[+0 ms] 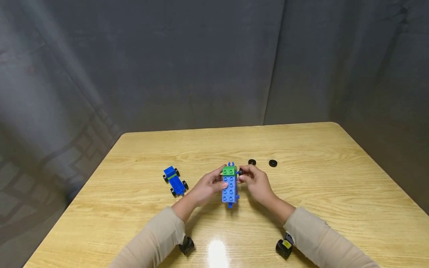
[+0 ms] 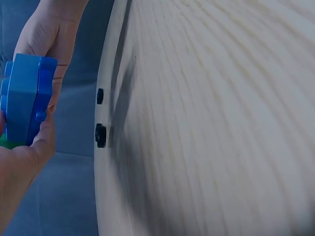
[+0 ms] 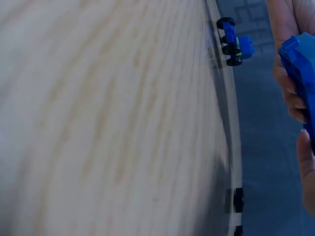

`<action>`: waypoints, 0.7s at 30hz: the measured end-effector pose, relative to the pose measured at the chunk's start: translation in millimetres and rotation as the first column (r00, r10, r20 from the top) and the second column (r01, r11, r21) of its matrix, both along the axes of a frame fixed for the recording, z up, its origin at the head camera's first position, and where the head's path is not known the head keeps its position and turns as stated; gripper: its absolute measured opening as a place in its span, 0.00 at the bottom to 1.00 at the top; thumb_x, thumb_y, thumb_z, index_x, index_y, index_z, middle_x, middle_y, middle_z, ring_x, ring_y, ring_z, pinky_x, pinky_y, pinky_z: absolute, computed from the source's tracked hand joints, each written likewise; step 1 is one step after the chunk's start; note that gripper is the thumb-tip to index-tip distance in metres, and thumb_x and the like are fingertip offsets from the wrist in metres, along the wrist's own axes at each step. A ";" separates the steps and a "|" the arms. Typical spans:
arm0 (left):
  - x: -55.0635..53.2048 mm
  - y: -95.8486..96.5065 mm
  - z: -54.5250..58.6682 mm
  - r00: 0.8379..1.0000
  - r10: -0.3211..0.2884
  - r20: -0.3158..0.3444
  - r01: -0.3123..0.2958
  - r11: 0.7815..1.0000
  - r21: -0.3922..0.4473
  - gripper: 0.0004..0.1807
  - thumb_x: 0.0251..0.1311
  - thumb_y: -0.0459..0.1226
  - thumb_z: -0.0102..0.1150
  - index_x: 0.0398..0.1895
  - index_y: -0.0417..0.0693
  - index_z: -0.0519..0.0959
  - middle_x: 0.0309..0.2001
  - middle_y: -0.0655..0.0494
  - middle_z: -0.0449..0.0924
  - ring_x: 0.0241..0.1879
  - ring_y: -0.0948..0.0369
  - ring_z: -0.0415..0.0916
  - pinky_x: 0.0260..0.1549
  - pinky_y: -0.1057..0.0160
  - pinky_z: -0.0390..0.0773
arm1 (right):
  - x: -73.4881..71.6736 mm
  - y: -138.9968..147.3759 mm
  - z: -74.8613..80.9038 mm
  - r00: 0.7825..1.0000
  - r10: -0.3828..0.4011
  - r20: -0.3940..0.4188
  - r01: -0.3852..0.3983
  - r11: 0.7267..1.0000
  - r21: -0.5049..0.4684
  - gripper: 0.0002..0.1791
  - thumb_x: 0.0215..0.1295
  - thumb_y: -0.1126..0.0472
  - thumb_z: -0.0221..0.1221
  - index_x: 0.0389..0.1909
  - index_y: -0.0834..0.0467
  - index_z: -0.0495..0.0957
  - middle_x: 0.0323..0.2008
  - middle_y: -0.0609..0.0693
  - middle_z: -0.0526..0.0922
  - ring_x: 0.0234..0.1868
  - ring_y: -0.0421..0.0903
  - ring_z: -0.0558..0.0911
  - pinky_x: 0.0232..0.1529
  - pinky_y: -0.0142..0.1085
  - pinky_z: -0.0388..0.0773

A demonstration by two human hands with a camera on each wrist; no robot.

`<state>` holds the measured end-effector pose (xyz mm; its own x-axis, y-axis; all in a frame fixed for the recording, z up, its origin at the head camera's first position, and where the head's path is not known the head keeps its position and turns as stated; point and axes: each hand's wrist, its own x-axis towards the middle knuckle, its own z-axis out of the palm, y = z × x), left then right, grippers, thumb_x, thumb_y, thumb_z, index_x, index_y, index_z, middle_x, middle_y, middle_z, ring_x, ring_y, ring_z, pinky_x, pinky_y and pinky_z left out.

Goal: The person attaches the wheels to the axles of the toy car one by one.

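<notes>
My left hand (image 1: 207,188) grips a toy car body of blue building blocks (image 1: 229,190) above the table, thumb on its studded top. A green block (image 1: 229,171) sits at the body's far end. Beside that end, my right hand (image 1: 258,184) pinches a small black wheel (image 1: 240,171) at the blue axle stub; whether the wheel is fully seated cannot be made out. A nearer axle stub (image 1: 237,196) on the same side is bare. In the left wrist view, the blue body (image 2: 24,98) is seen end-on, with fingers under it. The right wrist view shows its blue underside (image 3: 298,64).
Two loose black wheels (image 1: 273,163) lie on the wooden table (image 1: 301,145) beyond my right hand. Left of my hands stands another blue toy car (image 1: 175,181) with black wheels and a green strip. Grey curtains (image 1: 201,67) hang behind the table.
</notes>
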<state>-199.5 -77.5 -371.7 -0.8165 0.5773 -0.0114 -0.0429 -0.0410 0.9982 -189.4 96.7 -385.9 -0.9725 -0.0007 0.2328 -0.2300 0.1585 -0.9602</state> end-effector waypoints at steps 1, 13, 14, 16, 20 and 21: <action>0.0 0.3 0.2 1.000 0.000 0.009 0.000 1.000 -0.001 0.32 0.57 0.23 0.41 0.65 0.38 0.45 0.48 0.33 0.64 0.43 0.54 0.69 0.46 0.56 0.69 | 0.2 0.3 -0.3 1.000 -0.001 0.003 0.001 1.000 0.004 0.15 0.50 0.81 0.51 0.42 0.75 0.69 0.35 0.64 0.75 0.32 0.52 0.76 0.33 0.32 0.76; -0.9 -1.0 2.0 1.000 -0.008 0.004 0.008 1.000 -0.016 0.33 0.57 0.23 0.42 0.65 0.40 0.45 0.47 0.35 0.65 0.42 0.56 0.69 0.46 0.58 0.69 | -1.1 -0.2 3.3 1.000 0.006 -0.006 -0.006 0.999 0.041 0.14 0.51 0.80 0.51 0.42 0.75 0.70 0.32 0.64 0.76 0.30 0.53 0.77 0.32 0.38 0.76; -0.9 -1.0 1.9 1.000 -0.010 0.001 0.010 1.000 -0.013 0.33 0.57 0.23 0.42 0.65 0.40 0.45 0.47 0.35 0.65 0.42 0.56 0.69 0.46 0.58 0.69 | -1.5 -0.5 3.3 1.000 0.006 -0.006 -0.006 0.999 0.041 0.14 0.51 0.79 0.51 0.41 0.75 0.70 0.32 0.64 0.76 0.30 0.54 0.77 0.32 0.38 0.76; -0.8 -1.2 1.2 1.000 -0.011 -0.002 0.011 1.000 -0.007 0.33 0.57 0.23 0.42 0.65 0.40 0.45 0.46 0.36 0.65 0.42 0.57 0.69 0.45 0.59 0.69 | -1.8 -1.1 3.7 1.000 0.005 -0.003 -0.005 0.999 0.037 0.13 0.51 0.79 0.51 0.41 0.75 0.70 0.31 0.64 0.76 0.29 0.54 0.77 0.31 0.38 0.76; 0.2 -0.4 -0.5 0.999 -0.023 -0.030 0.024 1.000 0.017 0.32 0.57 0.23 0.42 0.65 0.37 0.44 0.48 0.31 0.64 0.44 0.55 0.68 0.45 0.59 0.69 | -1.3 -2.4 5.9 1.000 0.007 -0.022 -0.005 0.998 0.067 0.12 0.52 0.78 0.52 0.40 0.75 0.71 0.31 0.63 0.77 0.26 0.52 0.77 0.28 0.36 0.76; 0.5 -0.3 -0.8 0.999 -0.024 -0.036 0.025 0.999 0.021 0.32 0.57 0.23 0.42 0.65 0.37 0.44 0.49 0.31 0.64 0.44 0.55 0.69 0.45 0.59 0.69 | -1.3 -2.7 6.8 0.999 0.009 -0.032 -0.006 0.997 0.080 0.12 0.53 0.77 0.52 0.40 0.74 0.71 0.31 0.63 0.77 0.26 0.51 0.77 0.27 0.35 0.76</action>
